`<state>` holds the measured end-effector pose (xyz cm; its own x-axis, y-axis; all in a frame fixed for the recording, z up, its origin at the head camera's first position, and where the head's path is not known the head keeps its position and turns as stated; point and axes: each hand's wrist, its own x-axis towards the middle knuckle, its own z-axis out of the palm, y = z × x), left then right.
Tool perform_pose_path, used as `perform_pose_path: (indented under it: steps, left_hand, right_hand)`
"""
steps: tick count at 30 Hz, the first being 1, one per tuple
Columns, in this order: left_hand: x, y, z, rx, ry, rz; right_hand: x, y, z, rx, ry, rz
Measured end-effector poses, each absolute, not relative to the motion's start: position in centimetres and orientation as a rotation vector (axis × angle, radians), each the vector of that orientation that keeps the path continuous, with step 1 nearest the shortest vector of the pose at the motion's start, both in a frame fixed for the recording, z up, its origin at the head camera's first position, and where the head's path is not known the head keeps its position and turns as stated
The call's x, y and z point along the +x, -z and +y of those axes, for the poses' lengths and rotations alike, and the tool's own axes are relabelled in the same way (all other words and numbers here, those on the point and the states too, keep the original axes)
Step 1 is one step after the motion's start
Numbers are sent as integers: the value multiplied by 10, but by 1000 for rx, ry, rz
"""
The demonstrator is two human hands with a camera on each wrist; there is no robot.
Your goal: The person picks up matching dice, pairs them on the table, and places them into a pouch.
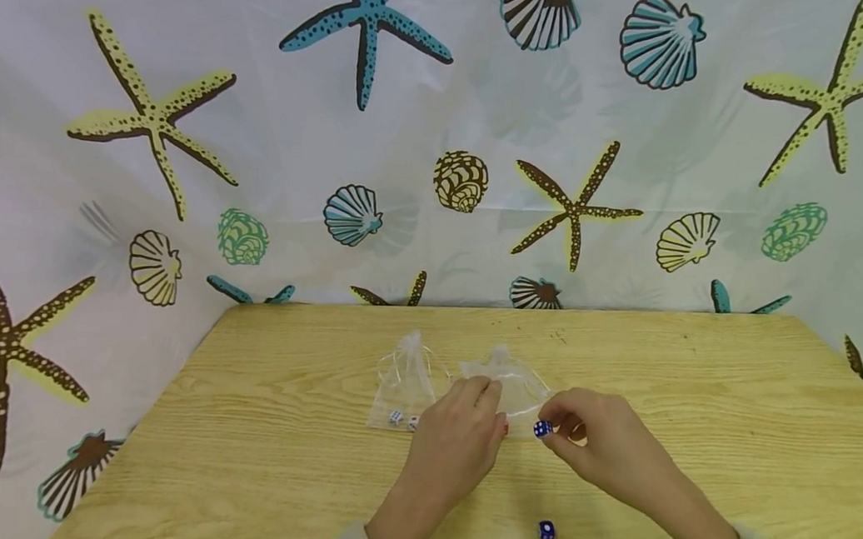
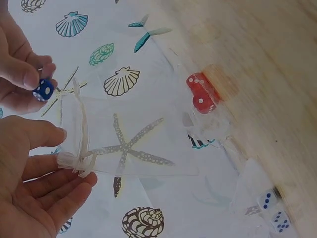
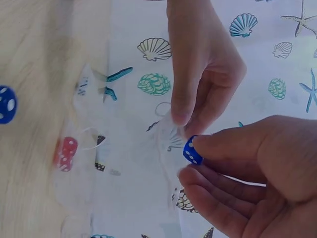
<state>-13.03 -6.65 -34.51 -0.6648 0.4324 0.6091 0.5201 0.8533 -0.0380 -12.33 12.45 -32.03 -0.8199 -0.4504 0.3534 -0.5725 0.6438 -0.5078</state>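
Note:
My left hand pinches a sheer white drawstring bag near its neck, where the ribbon shows. The bag's body looks flat and see-through. Close by on the right, my right hand pinches a blue die with white dots between thumb and fingers. That die is beside the bag's top end; I cannot tell whether they touch. A second blue die lies on the table, nearer to me. In the head view, the left hand covers part of what lies behind it.
On the wooden table, a sheer bag with white dice lies left of the hands. Red dice lie in another sheer bag. A cloth printed with starfish and shells hangs behind the table.

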Motion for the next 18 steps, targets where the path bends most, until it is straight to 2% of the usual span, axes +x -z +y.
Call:
perform_pose_path:
  steps: [18]
  left_hand:
    - [-129, 345, -63, -681, 186, -2385]
  right_hand:
    - [-132, 324, 99, 633, -646, -2430]
